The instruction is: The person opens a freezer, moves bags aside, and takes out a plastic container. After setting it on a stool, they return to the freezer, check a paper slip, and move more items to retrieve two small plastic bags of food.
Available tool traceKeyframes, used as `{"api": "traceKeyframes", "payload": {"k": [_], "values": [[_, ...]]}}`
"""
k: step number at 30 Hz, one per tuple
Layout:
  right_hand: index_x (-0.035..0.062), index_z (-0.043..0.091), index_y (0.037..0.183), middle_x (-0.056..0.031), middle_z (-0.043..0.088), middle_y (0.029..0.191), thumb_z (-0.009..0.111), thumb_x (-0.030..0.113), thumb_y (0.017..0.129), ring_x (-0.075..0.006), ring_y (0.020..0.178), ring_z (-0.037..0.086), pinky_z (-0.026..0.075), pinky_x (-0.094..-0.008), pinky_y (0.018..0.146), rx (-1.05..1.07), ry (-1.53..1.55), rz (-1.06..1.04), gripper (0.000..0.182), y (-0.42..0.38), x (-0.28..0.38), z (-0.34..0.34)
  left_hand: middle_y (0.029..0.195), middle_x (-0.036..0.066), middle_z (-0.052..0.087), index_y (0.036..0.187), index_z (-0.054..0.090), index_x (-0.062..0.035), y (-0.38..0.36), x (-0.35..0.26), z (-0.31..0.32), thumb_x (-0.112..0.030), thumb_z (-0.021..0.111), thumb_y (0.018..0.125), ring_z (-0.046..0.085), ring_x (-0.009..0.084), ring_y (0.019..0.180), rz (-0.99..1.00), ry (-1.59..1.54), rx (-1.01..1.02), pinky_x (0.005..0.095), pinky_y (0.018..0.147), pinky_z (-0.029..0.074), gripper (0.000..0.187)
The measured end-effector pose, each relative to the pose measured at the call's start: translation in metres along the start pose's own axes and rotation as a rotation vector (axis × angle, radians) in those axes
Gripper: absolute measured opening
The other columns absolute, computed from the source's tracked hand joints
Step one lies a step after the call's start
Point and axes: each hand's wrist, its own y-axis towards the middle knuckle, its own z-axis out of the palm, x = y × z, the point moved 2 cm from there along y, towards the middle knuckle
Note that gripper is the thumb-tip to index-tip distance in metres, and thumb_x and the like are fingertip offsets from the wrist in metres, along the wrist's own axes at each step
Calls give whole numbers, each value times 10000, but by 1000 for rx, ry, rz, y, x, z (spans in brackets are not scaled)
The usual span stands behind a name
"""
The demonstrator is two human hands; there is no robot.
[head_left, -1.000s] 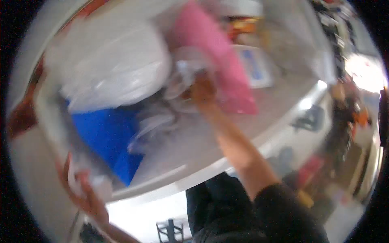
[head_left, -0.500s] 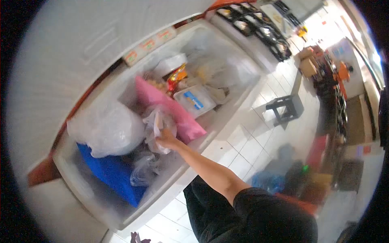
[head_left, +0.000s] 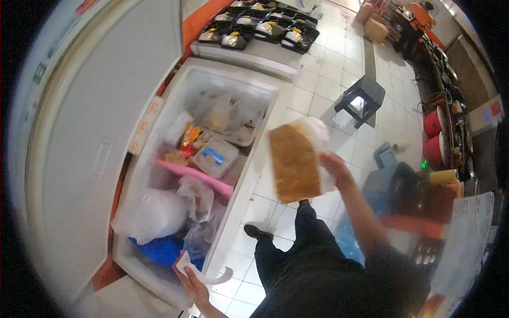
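My right hand [head_left: 335,168] is closed on the edge of a brown rectangular pack [head_left: 295,163] with white wrapping behind it, held above the floor tiles. Its exact kind is hard to make out. At the lower edge of the chest freezer [head_left: 249,153], my left hand [head_left: 195,286] grips a curling white strip [head_left: 204,274]; a bit of red shows at its fingers. Close to that hand lie a blue bag [head_left: 161,252], clear plastic bags [head_left: 199,236] and a large white plastic bag [head_left: 156,214].
Inside the freezer are a pink divider [head_left: 196,175] and a lidded plastic tub [head_left: 216,157]. Its lid [head_left: 101,143] stands raised at left. Several black food trays [head_left: 260,24] sit beyond. A dark stool [head_left: 363,98] stands on the floor; a person in orange [head_left: 422,16] is far off.
My reaching hand has left the plastic bag in the freezer. The brown pack has come into view in my right hand, and my left hand now shows with the white strip. The view has turned.
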Motion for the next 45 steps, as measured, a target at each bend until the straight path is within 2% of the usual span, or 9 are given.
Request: {"api": "traceKeyframes", "payload": {"k": [9, 10, 16, 20, 24, 26, 33, 37, 45], "values": [[52, 467, 1268, -101, 604, 1122, 599, 98, 801, -272, 1016, 596, 491, -421, 902, -595, 136, 19, 487, 107, 103, -353, 1178, 195, 575, 1230, 496, 75, -8, 22, 297, -341, 409, 982, 567, 323, 1046, 49, 663, 427, 416, 953, 416, 492], [65, 465, 1274, -99, 593, 1146, 588, 73, 790, -271, 1028, 586, 483, -425, 908, -662, 157, -41, 500, 151, 130, -386, 1147, 201, 581, 1285, 442, 84, -29, -8, 337, -265, 576, 929, 564, 270, 1000, -145, -36, 428, 344, 862, 475, 516], [45, 536, 1113, -35, 602, 962, 646, 54, 764, -172, 912, 575, 469, -309, 810, -624, 177, -340, 366, 406, 182, -688, 1410, 165, 339, 1409, 257, 3, -52, -8, 477, -227, 616, 910, 420, 229, 1184, -714, 160, 180, 354, 931, 418, 656], [42, 524, 1181, -62, 603, 1045, 634, 34, 812, -195, 912, 594, 499, -356, 791, -690, 166, -480, 386, 511, 220, -771, 1407, 84, 361, 1358, 353, -91, -28, 105, 410, -368, 653, 851, 440, 262, 1157, -258, 491, 502, 470, 947, 374, 651], [-17, 506, 1189, -82, 609, 1068, 605, 1, 835, -224, 913, 610, 516, -381, 757, -690, 169, -441, 368, 570, 222, -861, 1324, 60, 449, 1330, 406, -137, -19, -61, 527, -343, 583, 885, 459, 264, 1133, -585, 243, -114, 483, 958, 363, 521], [-35, 500, 1178, -105, 612, 1045, 583, -22, 839, -239, 916, 611, 524, -381, 739, -797, 190, -365, 349, 590, 206, -870, 1157, 105, 558, 1255, 485, -139, 2, -55, 523, -324, 562, 890, 475, 241, 1105, -28, 901, 205, 467, 990, 352, 416], [-69, 490, 1113, -192, 623, 968, 581, 21, 843, -323, 836, 640, 540, -380, 687, -488, -377, -158, 298, 602, 97, -1026, 1111, 158, 581, 1173, 533, -65, 53, -61, 546, -375, 516, 907, 542, 253, 1016, -315, 365, 78, 438, 921, 416, 409], [24, 370, 1321, -217, 459, 1319, 510, 280, 946, -299, 1165, 530, 434, -410, 982, -646, -109, 6, 475, 541, 79, -806, 890, 76, 623, 928, 624, 6, 79, -143, 656, -154, 498, 889, 622, 185, 822, -85, 539, 58, 325, 756, 531, 207], [65, 384, 1198, -171, 559, 1136, 593, 70, 874, -292, 1078, 567, 481, -370, 892, 734, -75, 529, 385, 281, 27, -206, 1107, 113, 487, 1280, 465, 12, 69, -160, 601, 91, 688, 750, 644, 188, 885, -77, -40, 95, 252, 695, 549, 580]]}}
